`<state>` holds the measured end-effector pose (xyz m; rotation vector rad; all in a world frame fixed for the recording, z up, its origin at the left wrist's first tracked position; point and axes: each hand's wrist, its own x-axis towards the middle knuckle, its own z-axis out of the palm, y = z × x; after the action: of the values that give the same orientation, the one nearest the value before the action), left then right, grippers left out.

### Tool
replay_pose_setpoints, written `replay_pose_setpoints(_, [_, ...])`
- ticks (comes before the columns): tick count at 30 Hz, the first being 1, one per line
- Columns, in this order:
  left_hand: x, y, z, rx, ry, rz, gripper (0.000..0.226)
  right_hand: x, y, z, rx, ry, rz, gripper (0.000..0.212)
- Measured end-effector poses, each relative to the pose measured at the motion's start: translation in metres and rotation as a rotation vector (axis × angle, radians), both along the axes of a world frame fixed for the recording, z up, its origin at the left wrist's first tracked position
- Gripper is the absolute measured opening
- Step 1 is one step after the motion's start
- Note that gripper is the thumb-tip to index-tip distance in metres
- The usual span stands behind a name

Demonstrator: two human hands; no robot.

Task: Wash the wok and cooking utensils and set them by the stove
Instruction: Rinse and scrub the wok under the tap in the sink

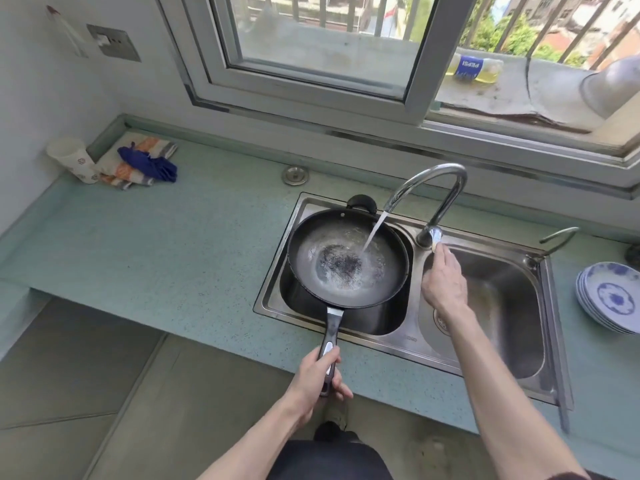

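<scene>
wok (346, 261) over left sink basin rim, left hand (320, 374) gripping its handle, right hand (443, 278) fingertips on tap lever (435, 237)

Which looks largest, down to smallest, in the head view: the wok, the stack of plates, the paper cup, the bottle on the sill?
1. wok
2. stack of plates, partly cut off by the frame edge
3. and 4. paper cup and bottle: too alike to rank, and the bottle is farther away.

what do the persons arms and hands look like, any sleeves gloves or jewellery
Both arms are bare from the bottom edge of the picture to the fingertips. The left hand and the right hand wear no gloves, and no rings, watch or bracelets show. A sliver of dark reddish sleeve may show at the right arm's upper end, too little to be sure.
</scene>
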<state>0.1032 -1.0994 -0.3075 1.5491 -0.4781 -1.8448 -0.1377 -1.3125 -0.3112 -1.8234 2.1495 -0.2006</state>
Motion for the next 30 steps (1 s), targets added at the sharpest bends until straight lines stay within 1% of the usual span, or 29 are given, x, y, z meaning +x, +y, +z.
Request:
replay_pose_setpoints(2, [0.000,0.000,-0.002,0.010,-0.007,0.016,0.025,-0.012,-0.023,0.001,0.126,0.093,0.111,0.073])
replay_pose_setpoints(4, [0.000,-0.001,-0.004,0.016,-0.020,0.025,0.025,-0.017,-0.034,-0.003,0.234,0.151,0.196,0.074])
replay_pose_setpoints(6, [-0.001,-0.001,-0.006,0.018,-0.037,0.041,0.024,-0.018,-0.033,-0.012,0.292,0.187,0.243,0.073])
replay_pose_setpoints(10, [-0.006,-0.001,-0.012,0.019,-0.082,0.090,0.022,-0.021,-0.023,-0.025,0.273,0.195,0.307,0.082])
replay_pose_setpoints(13, [-0.012,-0.001,-0.014,0.032,-0.099,0.130,0.025,-0.025,-0.021,-0.027,0.274,0.197,0.371,0.088])
replay_pose_setpoints(15, [-0.014,-0.002,-0.016,0.046,-0.096,0.139,0.028,-0.027,-0.017,-0.030,0.211,0.173,0.357,0.088])
replay_pose_setpoints(16, [-0.016,-0.003,-0.016,0.049,-0.088,0.135,0.029,-0.026,-0.011,-0.031,0.137,0.131,0.306,0.084])
replay_pose_setpoints(17, [-0.016,-0.005,-0.015,0.052,-0.085,0.125,0.029,-0.021,-0.001,-0.033,0.034,0.047,0.234,0.073])
replay_pose_setpoints(19, [-0.016,-0.009,-0.013,0.065,-0.090,0.100,0.031,0.001,0.031,-0.036,-0.191,-0.213,0.026,0.038])
replay_pose_setpoints(20, [-0.016,-0.010,-0.014,0.074,-0.078,0.088,0.031,0.015,0.051,-0.037,-0.223,-0.349,-0.076,0.024])
replay_pose_setpoints(21, [-0.017,-0.011,-0.014,0.086,-0.054,0.081,0.031,0.030,0.071,-0.035,-0.154,-0.460,-0.146,0.024])
replay_pose_setpoints(22, [-0.018,-0.012,-0.015,0.097,-0.029,0.079,0.032,0.045,0.088,-0.030,0.006,-0.546,-0.166,0.032])
replay_pose_setpoints(24, [-0.021,-0.012,-0.015,0.099,-0.023,0.065,0.034,0.072,0.111,-0.016,0.454,-0.660,-0.077,0.051])
replay_pose_setpoints(25, [-0.022,-0.012,-0.013,0.085,-0.047,0.047,0.036,0.084,0.117,-0.011,0.652,-0.729,-0.030,0.055])
replay_pose_setpoints(26, [-0.023,-0.011,-0.011,0.062,-0.087,0.029,0.038,0.095,0.120,-0.008,0.785,-0.803,-0.006,0.053])
replay_pose_setpoints(27, [-0.024,-0.010,-0.009,0.033,-0.138,0.015,0.040,0.105,0.121,-0.007,0.845,-0.873,-0.015,0.047])
replay_pose_setpoints(28, [-0.024,-0.010,-0.008,0.004,-0.182,0.009,0.042,0.113,0.119,-0.008,0.859,-0.936,-0.067,0.041])
replay_pose_setpoints(30, [-0.026,-0.009,-0.003,-0.043,-0.223,0.011,0.043,0.126,0.114,-0.015,0.880,-1.055,-0.238,0.030])
